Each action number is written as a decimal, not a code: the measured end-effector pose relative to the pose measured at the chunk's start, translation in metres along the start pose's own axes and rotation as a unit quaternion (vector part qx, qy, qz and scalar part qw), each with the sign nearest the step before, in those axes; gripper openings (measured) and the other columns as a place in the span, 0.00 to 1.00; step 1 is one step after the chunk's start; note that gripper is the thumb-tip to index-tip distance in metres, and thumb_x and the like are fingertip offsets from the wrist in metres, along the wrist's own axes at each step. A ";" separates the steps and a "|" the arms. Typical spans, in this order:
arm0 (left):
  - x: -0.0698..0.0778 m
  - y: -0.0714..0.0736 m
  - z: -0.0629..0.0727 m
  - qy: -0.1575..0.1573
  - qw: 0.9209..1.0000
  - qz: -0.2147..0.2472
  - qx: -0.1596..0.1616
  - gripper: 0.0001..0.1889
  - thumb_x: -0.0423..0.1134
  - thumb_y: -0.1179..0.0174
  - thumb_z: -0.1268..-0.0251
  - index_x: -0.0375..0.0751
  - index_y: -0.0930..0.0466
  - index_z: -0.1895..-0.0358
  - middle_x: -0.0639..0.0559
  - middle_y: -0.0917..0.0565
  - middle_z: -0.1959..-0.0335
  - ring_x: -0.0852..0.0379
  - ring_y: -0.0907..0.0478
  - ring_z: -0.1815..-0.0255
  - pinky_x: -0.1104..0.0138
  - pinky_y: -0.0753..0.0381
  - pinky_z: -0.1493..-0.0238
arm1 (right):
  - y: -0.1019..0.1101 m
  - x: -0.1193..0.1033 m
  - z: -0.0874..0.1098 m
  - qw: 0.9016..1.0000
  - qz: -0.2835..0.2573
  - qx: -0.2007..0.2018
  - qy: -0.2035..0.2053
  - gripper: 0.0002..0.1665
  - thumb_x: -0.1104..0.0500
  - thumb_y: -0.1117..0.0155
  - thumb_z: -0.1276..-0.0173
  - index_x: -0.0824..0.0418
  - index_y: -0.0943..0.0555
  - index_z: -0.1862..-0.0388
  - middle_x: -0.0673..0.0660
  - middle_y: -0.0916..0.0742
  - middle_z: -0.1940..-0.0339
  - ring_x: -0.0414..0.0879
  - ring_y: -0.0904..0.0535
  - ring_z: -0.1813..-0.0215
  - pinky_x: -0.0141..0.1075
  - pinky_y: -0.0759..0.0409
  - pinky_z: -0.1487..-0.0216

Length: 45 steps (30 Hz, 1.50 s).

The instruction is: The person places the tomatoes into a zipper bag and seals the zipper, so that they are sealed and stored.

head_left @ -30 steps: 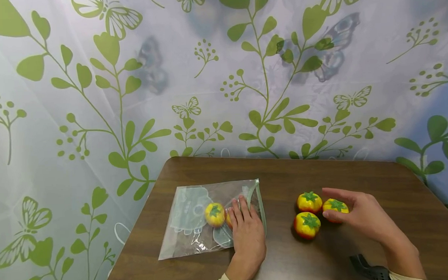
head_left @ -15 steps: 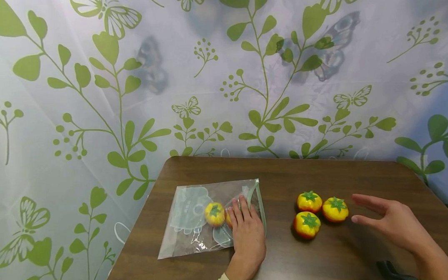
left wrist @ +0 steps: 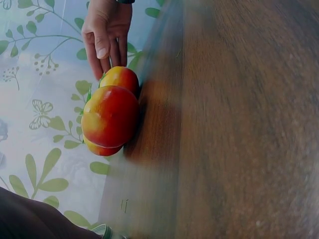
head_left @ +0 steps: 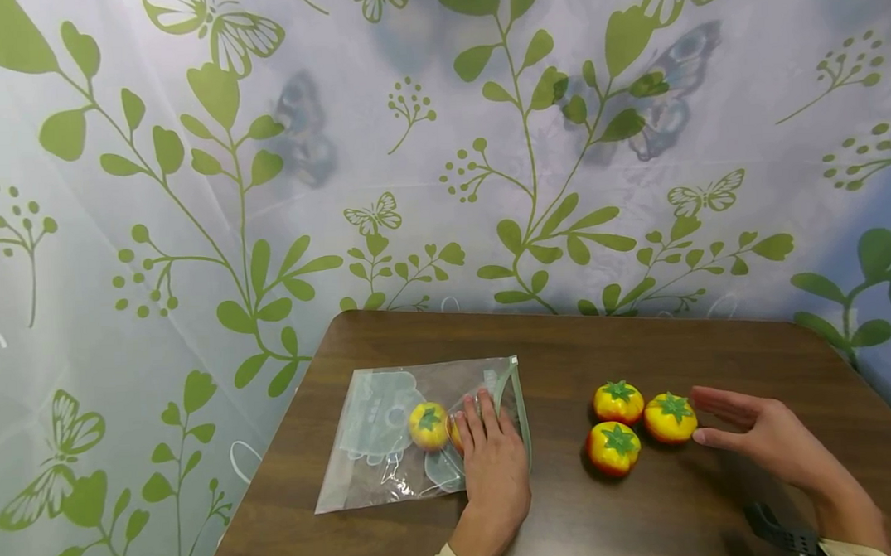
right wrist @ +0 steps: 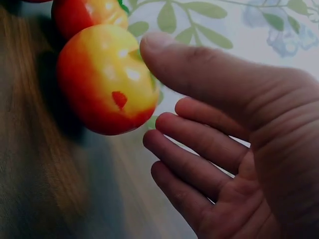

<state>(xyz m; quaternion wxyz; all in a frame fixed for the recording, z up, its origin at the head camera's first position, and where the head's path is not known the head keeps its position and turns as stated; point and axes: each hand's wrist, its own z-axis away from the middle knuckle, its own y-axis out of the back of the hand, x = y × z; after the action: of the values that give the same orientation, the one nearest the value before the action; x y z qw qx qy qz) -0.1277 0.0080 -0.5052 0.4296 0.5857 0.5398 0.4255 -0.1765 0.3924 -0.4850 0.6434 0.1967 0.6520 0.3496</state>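
My left hand (head_left: 491, 467) lies with extended fingers on a clear zip bag (head_left: 335, 486), over its zipper end. Inside the bag is one yellow-and-red tomato-like fruit (head_left: 428, 426) with a green leafy top. A second fruit (head_left: 456, 435) is partly hidden under my fingers. To the right stand three similar fruits: a back one (head_left: 618, 402), a front one (head_left: 613, 449) and a right one (head_left: 670, 418). My right hand (head_left: 777, 446) is beside the right one, fingers extended and thumb apart, holding nothing. In the right wrist view, the thumb tip (right wrist: 154, 42) is close to that fruit; contact is unclear.
The brown wooden table (head_left: 553, 340) has rounded far corners. Behind it hangs a pale curtain (head_left: 413, 230) with green leaves and butterflies. A black strap (head_left: 773, 529) is on my right wrist.
My right hand first draws back to the right from around the right fruit, then comes slightly left toward it again. The fruits, the bag and my left hand stay put.
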 end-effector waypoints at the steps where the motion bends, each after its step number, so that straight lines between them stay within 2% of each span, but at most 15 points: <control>1: 0.000 0.000 0.000 0.000 1.000 0.002 0.000 0.45 0.35 0.14 0.52 0.35 0.21 0.26 0.31 0.32 0.16 0.30 0.36 0.15 0.41 0.32 0.17 | -0.001 0.001 -0.001 1.000 -0.011 -0.005 0.002 0.47 0.48 0.23 0.25 0.70 0.30 0.18 0.75 0.22 0.22 0.13 0.26 0.43 0.25 0.15 0.52; 4: 0.001 0.001 0.000 0.001 1.000 0.006 -0.003 0.46 0.35 0.14 0.53 0.35 0.22 0.26 0.31 0.33 0.16 0.30 0.36 0.14 0.41 0.33 0.17 | -0.005 0.005 -0.003 0.999 -0.038 -0.022 0.007 0.48 0.51 0.24 0.24 0.71 0.33 0.16 0.75 0.25 0.20 0.13 0.26 0.41 0.25 0.15 0.50; 8: 0.001 0.003 0.001 0.002 1.000 0.003 -0.006 0.47 0.36 0.13 0.55 0.35 0.22 0.25 0.31 0.33 0.16 0.30 0.36 0.14 0.41 0.33 0.17 | -0.009 0.008 -0.006 0.998 -0.048 -0.030 0.004 0.48 0.51 0.24 0.24 0.70 0.34 0.16 0.76 0.26 0.20 0.12 0.28 0.41 0.25 0.15 0.50; 16: 0.000 0.004 0.001 -0.001 1.000 -0.003 -0.005 0.46 0.37 0.13 0.54 0.35 0.21 0.25 0.31 0.33 0.16 0.30 0.36 0.15 0.42 0.33 0.17 | -0.012 0.009 -0.007 0.999 -0.036 -0.003 -0.013 0.45 0.47 0.23 0.25 0.70 0.28 0.19 0.74 0.21 0.23 0.15 0.24 0.44 0.24 0.16 0.51; 21: 0.000 0.004 0.001 -0.003 1.000 -0.006 0.001 0.45 0.38 0.14 0.53 0.35 0.21 0.26 0.31 0.32 0.16 0.30 0.35 0.15 0.42 0.32 0.17 | -0.011 0.010 -0.008 0.999 -0.030 -0.004 -0.012 0.45 0.47 0.23 0.25 0.70 0.28 0.19 0.74 0.21 0.23 0.15 0.24 0.44 0.24 0.16 0.51; 26: -0.001 0.002 0.001 -0.003 1.000 -0.009 0.001 0.48 0.39 0.12 0.56 0.35 0.21 0.26 0.31 0.32 0.16 0.30 0.35 0.15 0.42 0.32 0.17 | -0.011 0.007 -0.012 0.998 -0.051 -0.021 -0.001 0.48 0.47 0.23 0.25 0.67 0.31 0.16 0.74 0.24 0.19 0.12 0.27 0.42 0.24 0.16 0.48; 32: 0.000 0.002 0.001 -0.003 1.000 -0.010 -0.002 0.47 0.38 0.13 0.54 0.36 0.21 0.26 0.31 0.32 0.16 0.30 0.35 0.15 0.42 0.32 0.17 | -0.013 0.009 -0.012 0.996 -0.074 -0.050 0.006 0.47 0.50 0.25 0.23 0.66 0.33 0.15 0.75 0.26 0.19 0.12 0.27 0.42 0.25 0.16 0.48; 37: 0.001 0.003 0.001 -0.002 1.000 -0.009 0.001 0.47 0.38 0.12 0.55 0.36 0.20 0.26 0.32 0.32 0.16 0.31 0.35 0.15 0.42 0.32 0.17 | -0.015 0.012 -0.011 0.998 -0.060 -0.026 -0.012 0.47 0.47 0.23 0.26 0.65 0.29 0.16 0.74 0.23 0.21 0.14 0.24 0.45 0.27 0.14 0.50; 45: 0.001 0.003 0.000 0.004 1.000 -0.006 -0.004 0.45 0.36 0.14 0.53 0.37 0.20 0.25 0.32 0.32 0.16 0.31 0.36 0.14 0.42 0.33 0.17 | -0.012 0.013 0.001 1.000 -0.018 0.011 0.006 0.43 0.51 0.21 0.27 0.69 0.26 0.20 0.75 0.19 0.26 0.15 0.23 0.46 0.26 0.14 0.53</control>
<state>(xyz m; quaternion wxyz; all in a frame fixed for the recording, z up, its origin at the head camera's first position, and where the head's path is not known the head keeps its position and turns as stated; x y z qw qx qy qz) -0.1271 0.0090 -0.5021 0.4321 0.5792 0.5430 0.4277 -0.1749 0.3936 -0.5028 0.6438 0.1898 0.6626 0.3322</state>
